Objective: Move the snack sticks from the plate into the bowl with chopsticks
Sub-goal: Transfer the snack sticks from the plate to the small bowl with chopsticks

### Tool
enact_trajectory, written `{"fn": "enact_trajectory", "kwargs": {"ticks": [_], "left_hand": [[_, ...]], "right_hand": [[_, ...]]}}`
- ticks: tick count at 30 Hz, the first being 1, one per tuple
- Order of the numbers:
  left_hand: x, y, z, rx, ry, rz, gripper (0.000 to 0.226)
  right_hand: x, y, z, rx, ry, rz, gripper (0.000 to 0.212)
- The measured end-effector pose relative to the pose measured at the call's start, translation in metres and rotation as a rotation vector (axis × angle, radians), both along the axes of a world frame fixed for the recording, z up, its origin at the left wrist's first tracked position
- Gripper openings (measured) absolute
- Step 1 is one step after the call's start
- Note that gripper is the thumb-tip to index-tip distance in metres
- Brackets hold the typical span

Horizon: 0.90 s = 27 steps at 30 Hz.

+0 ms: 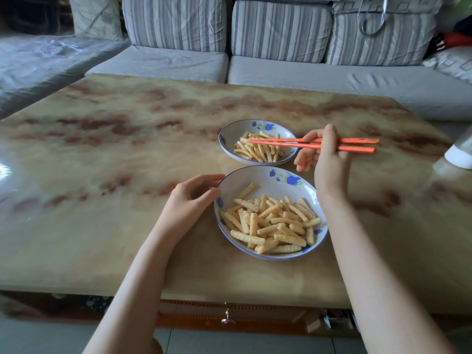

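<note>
Right hand (329,159) grasps the orange chopsticks (281,141) between thumb and fingers, just beyond the plate's far right edge. The snack sticks (270,221) are piled in the plate (258,175), lying crosswise in many directions, though most run roughly left to right. From the chopstick tips the pile lies back toward the person and lower, so the next pick-up probably calls for drawing the wrist in over the plate. The chopsticks lie nearly level, with their long axis left to right. Their tips point left over the bowl (235,129), which sits just beyond the plate and already holds sticks. Whether the tips pinch one I cannot tell. Left hand (191,198) curls around the plate's left rim, thumb and fingertips on it, steadying it on the marbled table (115,162).
</note>
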<state>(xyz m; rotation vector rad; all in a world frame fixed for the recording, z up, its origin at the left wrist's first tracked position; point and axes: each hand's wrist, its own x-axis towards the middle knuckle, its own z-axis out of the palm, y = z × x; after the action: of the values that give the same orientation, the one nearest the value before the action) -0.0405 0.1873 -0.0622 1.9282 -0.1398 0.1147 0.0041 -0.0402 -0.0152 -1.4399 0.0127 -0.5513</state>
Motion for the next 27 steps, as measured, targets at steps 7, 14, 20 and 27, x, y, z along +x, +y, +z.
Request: {"fn": "enact_trajectory", "kwargs": {"ticks": [7, 14, 20, 27], "left_hand": [[0.0, 0.0, 0.0, -0.003, 0.002, -0.003, 0.04], [0.0, 0.001, -0.001, 0.004, 0.003, 0.0, 0.04], [0.0, 0.0, -0.001, -0.002, 0.003, 0.002, 0.039], [-0.001, 0.001, 0.0, 0.02, -0.003, 0.001, 0.038]], "right_hand": [[-0.007, -0.011, 0.014, -0.036, -0.049, -0.014, 0.045], [-0.016, -0.04, 0.037, -0.122, 0.031, 0.111, 0.047], [-0.019, -0.042, 0.032, -0.243, 0.161, 0.2, 0.046], [-0.016, -0.04, 0.023, -0.206, 0.232, 0.208, 0.045]]}}
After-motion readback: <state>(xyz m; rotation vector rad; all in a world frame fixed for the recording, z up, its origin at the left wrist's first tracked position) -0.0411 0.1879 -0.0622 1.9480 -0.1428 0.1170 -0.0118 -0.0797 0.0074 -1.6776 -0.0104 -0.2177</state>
